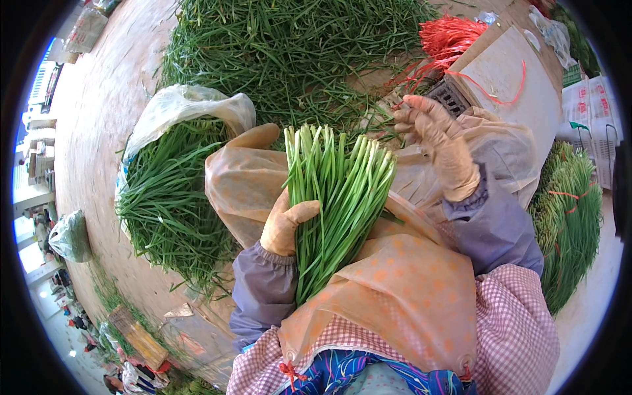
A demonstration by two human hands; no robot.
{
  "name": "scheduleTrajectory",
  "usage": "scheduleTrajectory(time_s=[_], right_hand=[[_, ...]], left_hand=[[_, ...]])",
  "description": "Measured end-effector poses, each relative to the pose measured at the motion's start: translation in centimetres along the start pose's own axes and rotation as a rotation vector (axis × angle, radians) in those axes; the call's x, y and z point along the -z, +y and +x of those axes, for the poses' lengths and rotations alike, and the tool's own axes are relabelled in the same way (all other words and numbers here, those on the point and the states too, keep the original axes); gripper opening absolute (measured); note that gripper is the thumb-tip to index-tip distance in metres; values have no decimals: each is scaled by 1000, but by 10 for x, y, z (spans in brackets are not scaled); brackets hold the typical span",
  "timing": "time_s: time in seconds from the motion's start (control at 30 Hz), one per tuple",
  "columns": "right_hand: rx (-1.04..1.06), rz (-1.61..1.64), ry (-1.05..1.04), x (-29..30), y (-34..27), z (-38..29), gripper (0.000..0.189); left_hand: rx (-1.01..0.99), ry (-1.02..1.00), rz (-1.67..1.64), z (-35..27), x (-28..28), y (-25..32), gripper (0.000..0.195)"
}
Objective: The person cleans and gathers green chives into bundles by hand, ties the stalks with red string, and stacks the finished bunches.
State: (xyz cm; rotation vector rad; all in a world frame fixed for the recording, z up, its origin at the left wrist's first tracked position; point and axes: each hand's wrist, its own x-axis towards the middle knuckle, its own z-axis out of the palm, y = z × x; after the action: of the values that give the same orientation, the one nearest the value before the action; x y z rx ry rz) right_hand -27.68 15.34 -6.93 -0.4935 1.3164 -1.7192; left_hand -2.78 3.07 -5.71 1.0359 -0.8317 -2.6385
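My left hand (284,222), in a tan glove, is closed around a thick bunch of garlic chives (340,207). Its thumb lies across the stalks, with the pale cut ends pointing away from me and the green leaves towards my lap. Raised to the right of the bunch is my gloved right hand (434,143), fingers loosely bent and apart, with nothing visible in it. It is close to a dark plastic crate (447,96) and the trailing ends of red plastic tie strips (452,37). A translucent plastic apron (405,291) covers my lap beneath the bunch.
Loose chives (286,54) are heaped ahead. At left, a plastic bag (192,101) partly wraps more chives (168,197). Right of me are a pale board (513,74), tied chive bundles (568,222) and white crates (587,118). A person (131,380) is at lower left.
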Motion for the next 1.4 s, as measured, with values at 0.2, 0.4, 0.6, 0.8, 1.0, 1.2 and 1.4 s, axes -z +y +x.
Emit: scheduleTrajectory(time_s=[0.2, 0.4, 0.6, 0.8, 1.0, 1.2, 1.4], right_hand=[[-236, 629, -347, -41, 46, -49, 69], [-216, 621, -182, -58, 51, -32, 81], [-332, 706, -86, -92, 30, -23, 73], [-312, 723, 72, -116, 42, -8, 60], [9, 421, 118, -113, -4, 29, 33], [441, -174, -118, -64, -182, 96, 19], [44, -694, -385, 28, -338, 52, 27]], left_hand=[[-42, -114, 53, 2, -1, 1, 71], [-143, -220, -52, 0, -8, 5, 81], [-301, -57, 407, 6, -14, 25, 81], [-167, -104, 838, 6, -34, 55, 85], [-409, -160, 1306, 25, -70, 89, 75], [-1266, -410, 1394, 83, -175, 146, 47], [-945, -712, 919, 71, -337, 89, 79]])
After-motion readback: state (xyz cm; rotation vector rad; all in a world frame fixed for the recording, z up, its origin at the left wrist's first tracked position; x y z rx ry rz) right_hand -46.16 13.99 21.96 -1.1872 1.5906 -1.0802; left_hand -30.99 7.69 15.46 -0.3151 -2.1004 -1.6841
